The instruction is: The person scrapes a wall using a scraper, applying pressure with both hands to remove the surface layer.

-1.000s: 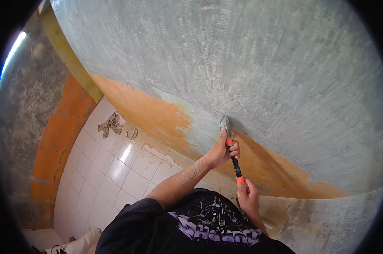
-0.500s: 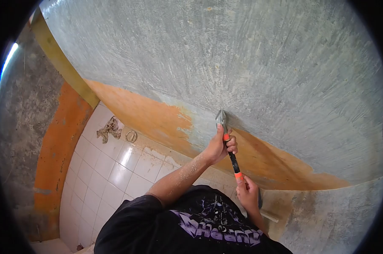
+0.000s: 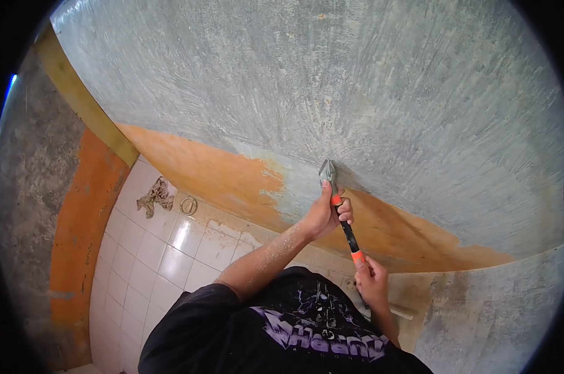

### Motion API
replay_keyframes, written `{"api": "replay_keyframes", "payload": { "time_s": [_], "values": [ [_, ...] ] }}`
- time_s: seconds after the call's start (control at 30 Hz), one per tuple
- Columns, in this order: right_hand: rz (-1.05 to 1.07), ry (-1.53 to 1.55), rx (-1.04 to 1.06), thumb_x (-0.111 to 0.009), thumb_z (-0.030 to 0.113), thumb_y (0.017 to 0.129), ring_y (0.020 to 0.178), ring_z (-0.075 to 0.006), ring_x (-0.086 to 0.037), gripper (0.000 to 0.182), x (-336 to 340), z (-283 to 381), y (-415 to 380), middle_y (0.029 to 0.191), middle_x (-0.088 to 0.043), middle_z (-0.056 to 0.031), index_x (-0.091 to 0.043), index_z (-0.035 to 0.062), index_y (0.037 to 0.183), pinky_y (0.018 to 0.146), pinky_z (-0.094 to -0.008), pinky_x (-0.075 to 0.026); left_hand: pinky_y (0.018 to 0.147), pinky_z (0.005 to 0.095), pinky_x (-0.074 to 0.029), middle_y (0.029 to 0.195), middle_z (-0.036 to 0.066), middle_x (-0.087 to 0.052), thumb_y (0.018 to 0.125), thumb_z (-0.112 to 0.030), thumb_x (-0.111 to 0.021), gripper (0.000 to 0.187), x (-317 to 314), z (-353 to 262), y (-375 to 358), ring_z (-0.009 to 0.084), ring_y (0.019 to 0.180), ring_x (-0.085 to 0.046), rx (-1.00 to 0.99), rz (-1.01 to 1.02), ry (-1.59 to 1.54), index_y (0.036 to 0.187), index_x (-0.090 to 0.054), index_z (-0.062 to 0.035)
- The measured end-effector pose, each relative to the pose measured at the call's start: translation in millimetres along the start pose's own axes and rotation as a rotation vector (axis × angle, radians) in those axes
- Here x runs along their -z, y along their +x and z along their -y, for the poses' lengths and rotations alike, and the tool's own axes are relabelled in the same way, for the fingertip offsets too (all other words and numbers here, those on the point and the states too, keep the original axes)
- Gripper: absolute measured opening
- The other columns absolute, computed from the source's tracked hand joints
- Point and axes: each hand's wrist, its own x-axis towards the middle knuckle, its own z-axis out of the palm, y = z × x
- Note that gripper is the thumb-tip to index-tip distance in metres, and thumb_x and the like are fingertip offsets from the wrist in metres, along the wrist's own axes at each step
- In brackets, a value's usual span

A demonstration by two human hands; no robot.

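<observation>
My left hand (image 3: 327, 210) is closed around the upper part of a long-handled scraper (image 3: 349, 235), just below its metal head. The handle is black with orange bands. Lower down, my right hand (image 3: 372, 282) grips the same handle near its lower orange band. The scraper's grey head touches the wall (image 3: 282, 106), close to where bare grey surface meets orange paint (image 3: 213, 167). Pale dust specks cover my left forearm.
A crumpled cloth (image 3: 156, 197) and a ring-shaped roll (image 3: 189, 206) lie on the white tiled floor (image 3: 149, 249) at left. An olive-yellow post (image 3: 85, 93) stands at the wall's left end. Another grey and orange wall (image 3: 76, 243) rises at far left.
The view has shifted slightly. The scraper's head sits a little higher in view, and its handle end and my right hand are slightly further right. Both hands keep their grip.
</observation>
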Motion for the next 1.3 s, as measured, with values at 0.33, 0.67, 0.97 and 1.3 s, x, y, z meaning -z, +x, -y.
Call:
{"api": "replay_keyframes", "payload": {
  "time_s": [0.33,0.67,0.97,1.3],
  "values": [
    [-0.057,0.015,-0.014,-0.064,0.027,0.098,0.047,-0.0011,-0.038,0.037,-16.1,-6.1,-6.0,0.058,-0.043,0.0073,-0.062,-0.0024,0.12,0.042,-0.0204,-0.027,0.074,0.0365,-0.04,0.07,-0.001,-0.035,0.097,-0.068,-0.02,0.054,1.6,-2.3,-1.2,0.0141,0.063,-0.039,0.01,0.031,-0.002,0.1,-0.038,-0.0177],
    [-0.068,0.046,0.001,-0.063,0.026,0.098,0.047,-0.0015,-0.038,0.036,-23.5,-0.7,-5.3,0.059,-0.045,0.0069,-0.062,-0.0035,0.119,0.042,-0.0206,-0.028,0.07,0.0342,-0.038,0.069,-0.002,-0.033,0.096,-0.069,-0.02,0.055,-0.8,-15.1,-6.0,0.0131,0.061,-0.036,-0.004,0.013,-0.014,0.103,-0.04,-0.0188],
    [-0.061,-0.036,0.039,-0.064,0.024,0.098,0.05,-0.0009,-0.039,0.035,-34.0,1.3,-3.2,0.06,-0.045,0.0074,-0.063,-0.0031,0.119,0.045,-0.0204,-0.029,0.069,0.0348,-0.037,0.067,-0.004,-0.031,0.096,-0.07,-0.02,0.055,-0.9,-23.8,-11.3,0.0116,0.061,-0.035,-0.011,-0.009,0.011,0.1,-0.039,-0.0192],
    [-0.109,-0.062,0.054,-0.062,0.025,0.098,0.049,-0.0001,-0.037,0.034,-34.9,0.4,-8.9,0.06,-0.042,0.0083,-0.064,-0.003,0.118,0.044,-0.0207,-0.027,0.069,0.0351,-0.038,0.067,-0.003,-0.033,0.095,-0.071,-0.021,0.057,-0.4,-18.7,-12.4,0.0121,0.061,-0.037,0.028,-0.003,0.017,0.102,-0.039,-0.0182]
  ]
}}
